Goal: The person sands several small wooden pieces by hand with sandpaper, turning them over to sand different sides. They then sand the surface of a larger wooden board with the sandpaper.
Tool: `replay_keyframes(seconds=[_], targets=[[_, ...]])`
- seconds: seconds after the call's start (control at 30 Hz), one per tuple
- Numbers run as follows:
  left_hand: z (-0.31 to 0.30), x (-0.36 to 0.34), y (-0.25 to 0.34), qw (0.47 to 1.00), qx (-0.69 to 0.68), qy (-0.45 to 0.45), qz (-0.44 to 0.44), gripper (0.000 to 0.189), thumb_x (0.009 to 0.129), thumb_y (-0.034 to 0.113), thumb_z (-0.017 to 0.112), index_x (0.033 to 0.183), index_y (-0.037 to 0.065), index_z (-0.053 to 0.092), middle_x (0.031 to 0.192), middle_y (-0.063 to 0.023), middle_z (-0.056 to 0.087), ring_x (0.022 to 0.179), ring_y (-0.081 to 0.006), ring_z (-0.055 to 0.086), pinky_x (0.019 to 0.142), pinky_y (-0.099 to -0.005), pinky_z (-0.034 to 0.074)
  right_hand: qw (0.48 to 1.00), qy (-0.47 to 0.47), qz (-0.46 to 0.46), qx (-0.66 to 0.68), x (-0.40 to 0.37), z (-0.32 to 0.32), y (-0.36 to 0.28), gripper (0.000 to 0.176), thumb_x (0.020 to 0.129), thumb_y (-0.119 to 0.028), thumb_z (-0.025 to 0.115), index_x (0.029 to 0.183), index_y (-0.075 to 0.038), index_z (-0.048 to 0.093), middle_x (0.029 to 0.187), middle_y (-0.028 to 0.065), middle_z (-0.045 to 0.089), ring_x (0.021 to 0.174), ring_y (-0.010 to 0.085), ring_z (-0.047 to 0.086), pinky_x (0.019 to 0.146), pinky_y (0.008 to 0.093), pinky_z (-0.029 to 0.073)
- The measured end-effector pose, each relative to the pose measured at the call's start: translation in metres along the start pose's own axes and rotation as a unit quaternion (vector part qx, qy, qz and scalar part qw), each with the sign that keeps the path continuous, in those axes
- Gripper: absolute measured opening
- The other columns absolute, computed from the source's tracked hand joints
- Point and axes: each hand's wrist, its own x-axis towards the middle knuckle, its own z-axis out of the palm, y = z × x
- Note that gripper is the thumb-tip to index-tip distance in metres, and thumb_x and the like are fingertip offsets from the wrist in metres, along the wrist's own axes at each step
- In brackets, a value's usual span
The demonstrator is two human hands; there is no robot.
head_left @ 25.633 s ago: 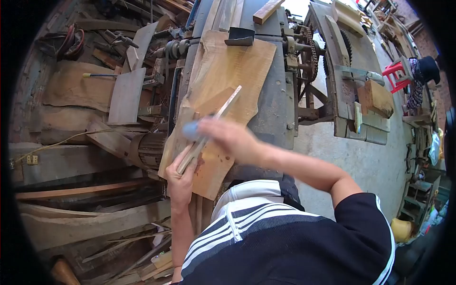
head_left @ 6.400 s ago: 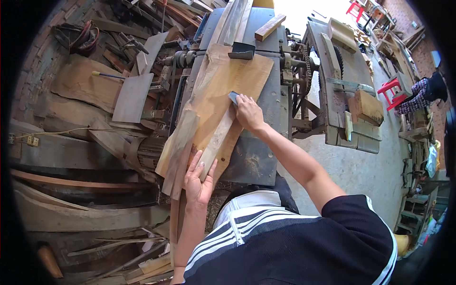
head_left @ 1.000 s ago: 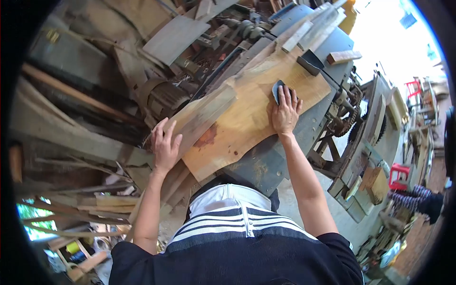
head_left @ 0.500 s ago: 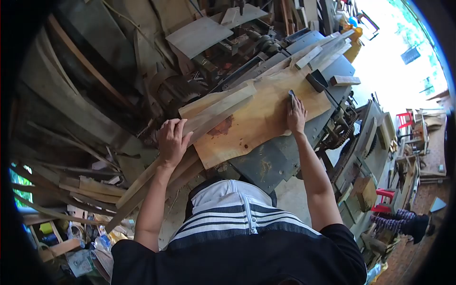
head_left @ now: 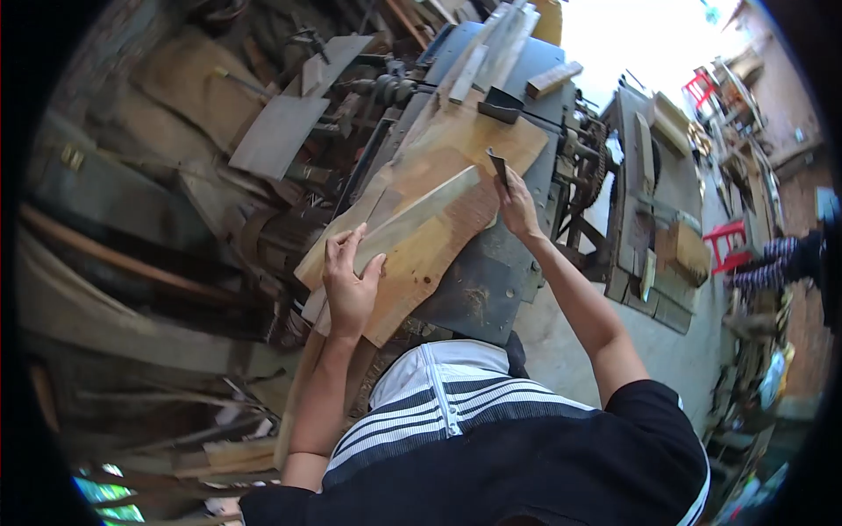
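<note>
A wide, wavy-edged wooden board (head_left: 417, 254) lies on the grey metal machine table (head_left: 474, 289). Across it runs a long, narrow wooden strip (head_left: 421, 213), slanting from lower left to upper right. My left hand (head_left: 351, 285) grips the strip near its lower-left part, thumb on one side and fingers on the other. In my right hand (head_left: 519, 206), a thin dark folded piece (head_left: 497, 165) is pinched, held upright at the board's right edge, beyond the far end of the strip. A dark curved piece (head_left: 500, 106) rests at the board's far end.
Small wood blocks (head_left: 554, 79) and long offcuts (head_left: 500, 53) lie at the table's far end. Toothed gears (head_left: 601, 145) sit on its right side. Leaning boards crowd the left. Another bench (head_left: 653, 193), red stools (head_left: 728, 245) and a person's patterned trousers (head_left: 763, 263) are at right.
The view has turned. My left hand has taken hold farther along the strip. My right hand has drawn back to the board's right edge, and the dark piece in it now stands up.
</note>
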Motion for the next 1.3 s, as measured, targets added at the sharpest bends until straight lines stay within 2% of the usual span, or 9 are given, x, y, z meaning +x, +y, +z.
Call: replay_keyframes(seconds=[0.27, 0.33, 0.47, 0.6, 0.83, 1.13, 1.2, 1.23, 1.3], targets=[[0.019, 0.004, -0.012, 0.98, -0.148, -0.032, -0.13, 0.058, 0.088, 0.001, 0.069, 0.142, -0.003, 0.048, 0.121, -0.0139, 0.057, 0.115, -0.0262, 0.059, 0.095, -0.0395, 0.051, 0.988, -0.02, -0.091, -0.124, 0.002, 0.014, 0.004, 0.044, 0.104, -0.026, 0.049, 0.143, -0.003, 0.051, 0.146, 0.0174, 0.052, 0.14, 0.0342, 0.044, 0.117, 0.0411, 0.035], [0.022, 0.006, -0.021, 0.758, -0.544, -0.012, -0.359, 0.05, 0.094, 0.002, 0.06, 0.141, -0.008, 0.045, 0.128, -0.0154, 0.056, 0.119, -0.0253, 0.057, 0.102, -0.0426, 0.051, 0.989, -0.063, -0.072, -0.117, 0.004, 0.023, 0.006, 0.043, 0.104, -0.025, 0.049, 0.141, -0.003, 0.052, 0.146, 0.0189, 0.052, 0.139, 0.0351, 0.044, 0.117, 0.041, 0.036], [0.024, 0.013, -0.021, 0.615, -0.65, -0.01, -0.446, 0.041, 0.103, 0.012, 0.049, 0.138, -0.01, 0.047, 0.139, -0.0241, 0.053, 0.131, -0.0336, 0.051, 0.116, -0.0526, 0.041, 0.985, -0.058, -0.079, -0.142, 0.003, 0.044, 0.012, 0.042, 0.103, -0.024, 0.05, 0.139, -0.002, 0.053, 0.146, 0.0214, 0.051, 0.138, 0.0363, 0.046, 0.116, 0.0415, 0.037], [0.034, 0.023, -0.01, 0.602, -0.661, 0.051, -0.445, 0.045, 0.108, 0.023, 0.044, 0.137, -0.01, 0.047, 0.14, -0.0256, 0.052, 0.134, -0.0357, 0.05, 0.117, -0.0532, 0.039, 0.99, -0.098, -0.012, -0.102, -0.015, 0.042, -0.055, 0.052, 0.088, -0.014, 0.065, 0.138, -0.002, 0.053, 0.144, 0.0229, 0.052, 0.136, 0.0391, 0.047, 0.115, 0.0437, 0.038], [0.023, 0.037, -0.032, 0.559, -0.668, 0.048, -0.489, 0.042, 0.109, 0.021, 0.043, 0.137, -0.01, 0.045, 0.141, -0.025, 0.052, 0.134, -0.0353, 0.05, 0.119, -0.0533, 0.037, 0.947, -0.088, -0.307, -0.029, -0.065, 0.057, -0.115, 0.057, 0.079, -0.006, 0.065, 0.134, 0.003, 0.054, 0.138, 0.0216, 0.057, 0.13, 0.034, 0.055, 0.115, 0.0441, 0.04], [0.024, 0.034, -0.012, 0.599, -0.659, 0.04, -0.453, 0.042, 0.108, 0.021, 0.043, 0.14, -0.007, 0.043, 0.15, -0.0243, 0.043, 0.143, -0.0371, 0.039, 0.119, -0.0594, 0.033, 0.981, -0.019, -0.167, -0.095, -0.038, 0.085, -0.06, 0.059, 0.08, 0.001, 0.061, 0.138, 0.001, 0.053, 0.143, 0.0233, 0.053, 0.137, 0.0373, 0.048, 0.115, 0.0446, 0.039], [0.022, 0.032, -0.024, 0.582, -0.645, 0.033, -0.495, 0.043, 0.109, 0.023, 0.041, 0.14, -0.007, 0.043, 0.15, -0.0227, 0.044, 0.141, -0.0368, 0.042, 0.119, -0.058, 0.035, 0.971, -0.118, -0.207, 0.007, -0.078, 0.079, -0.119, 0.061, 0.081, -0.001, 0.062, 0.141, 0.0, 0.051, 0.148, 0.0201, 0.05, 0.14, 0.0346, 0.046, 0.12, 0.0443, 0.034], [0.021, 0.014, -0.092, 0.401, -0.819, -0.112, -0.394, 0.045, 0.109, 0.024, 0.04, 0.141, -0.007, 0.043, 0.149, -0.0233, 0.046, 0.139, -0.0377, 0.045, 0.118, -0.0571, 0.036, 0.961, -0.128, -0.244, -0.004, -0.084, 0.08, -0.126, 0.063, 0.081, -0.003, 0.064, 0.142, -0.001, 0.05, 0.148, 0.0191, 0.05, 0.14, 0.0341, 0.046, 0.12, 0.0441, 0.033], [0.021, 0.019, -0.069, 0.461, -0.765, -0.06, -0.446, 0.045, 0.109, 0.024, 0.039, 0.141, -0.008, 0.042, 0.148, -0.0235, 0.047, 0.138, -0.0381, 0.046, 0.118, -0.0574, 0.036, 0.953, -0.13, -0.271, -0.027, -0.082, 0.082, -0.111, 0.065, 0.081, -0.007, 0.066, 0.143, -0.002, 0.05, 0.149, 0.0181, 0.05, 0.14, 0.0332, 0.046, 0.12, 0.0441, 0.034]])
